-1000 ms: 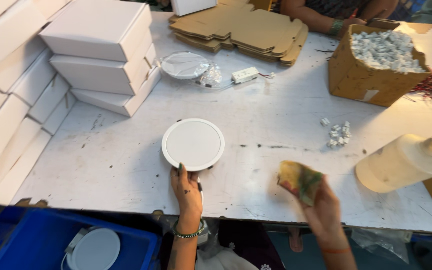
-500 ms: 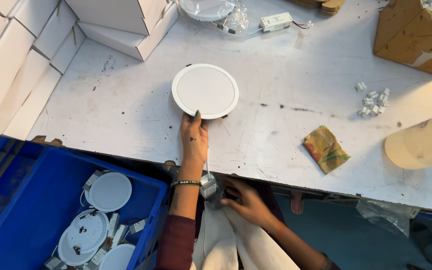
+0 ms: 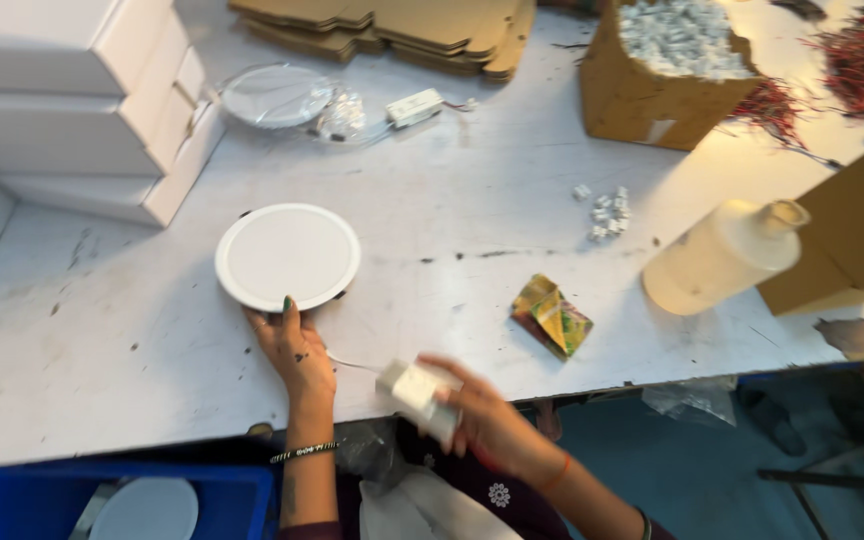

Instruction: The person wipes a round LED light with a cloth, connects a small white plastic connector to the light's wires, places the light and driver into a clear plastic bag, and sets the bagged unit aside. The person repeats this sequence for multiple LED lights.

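A round white light panel (image 3: 287, 256) lies face up on the white table (image 3: 132, 340). My left hand (image 3: 294, 348) rests flat on the table with its fingertips touching the panel's near rim. My right hand (image 3: 482, 418) is at the table's front edge and grips a small white box-shaped driver unit (image 3: 414, 392). A thin wire (image 3: 352, 364) runs from the panel's side toward that unit. A folded yellow-green cloth (image 3: 552, 314) lies on the table to the right of my right hand.
Stacked white boxes (image 3: 82, 110) stand at the back left. Another round panel in plastic (image 3: 272, 96) and a small driver (image 3: 414, 106) lie behind. Flat cardboard (image 3: 392, 25), a cardboard box of white parts (image 3: 667, 75), loose connectors (image 3: 604, 212), a cream bottle (image 3: 722, 258), a blue bin (image 3: 142, 505).
My right hand has come up from below the table edge holding the small white unit. The view has shifted right. My left hand stays at the panel's rim.
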`<state>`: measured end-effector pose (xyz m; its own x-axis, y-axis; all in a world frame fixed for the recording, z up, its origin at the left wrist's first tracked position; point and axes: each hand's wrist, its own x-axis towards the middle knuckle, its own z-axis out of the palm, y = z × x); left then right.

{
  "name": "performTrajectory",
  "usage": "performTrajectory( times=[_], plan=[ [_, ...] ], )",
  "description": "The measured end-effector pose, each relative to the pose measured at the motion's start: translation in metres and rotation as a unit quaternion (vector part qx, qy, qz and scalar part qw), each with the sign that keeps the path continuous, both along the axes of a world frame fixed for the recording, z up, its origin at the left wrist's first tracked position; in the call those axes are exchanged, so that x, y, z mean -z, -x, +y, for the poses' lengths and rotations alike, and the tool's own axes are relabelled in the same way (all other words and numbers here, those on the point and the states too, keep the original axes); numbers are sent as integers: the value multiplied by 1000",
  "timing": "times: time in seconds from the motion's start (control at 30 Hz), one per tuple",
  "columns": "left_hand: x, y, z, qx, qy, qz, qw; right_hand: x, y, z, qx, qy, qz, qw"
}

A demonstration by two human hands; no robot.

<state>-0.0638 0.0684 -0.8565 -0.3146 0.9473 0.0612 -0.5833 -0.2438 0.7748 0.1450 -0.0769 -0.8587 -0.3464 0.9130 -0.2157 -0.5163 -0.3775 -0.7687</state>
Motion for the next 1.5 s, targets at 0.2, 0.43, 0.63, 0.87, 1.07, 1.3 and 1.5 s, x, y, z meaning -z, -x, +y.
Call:
performTrajectory(
  times=[0.2,0.43,0.63,0.87,1.07,1.3,1.5],
  plan=[
    [7,-3,-5,5,42,134,990,5,-57,40,150,-12,-157,976],
    [11,2,-31,-213,-38,444,869,12,-159,57,331,-217,-630,668],
    [23,-126,-61,49,-228,608,759,-15,-207,93,369,-259,-787,421],
    [30,-219,-59,150,-178,715,659,-9,-222,107,305,-251,-791,466],
    [41,-218,-48,131,-195,706,668,-1,-236,107,379,-231,-682,581],
    [38,-170,-37,117,-145,608,771,21,-187,77,212,-204,-305,906],
    [27,-157,-37,148,-120,555,810,48,-136,72,182,-113,-192,958]
  ],
)
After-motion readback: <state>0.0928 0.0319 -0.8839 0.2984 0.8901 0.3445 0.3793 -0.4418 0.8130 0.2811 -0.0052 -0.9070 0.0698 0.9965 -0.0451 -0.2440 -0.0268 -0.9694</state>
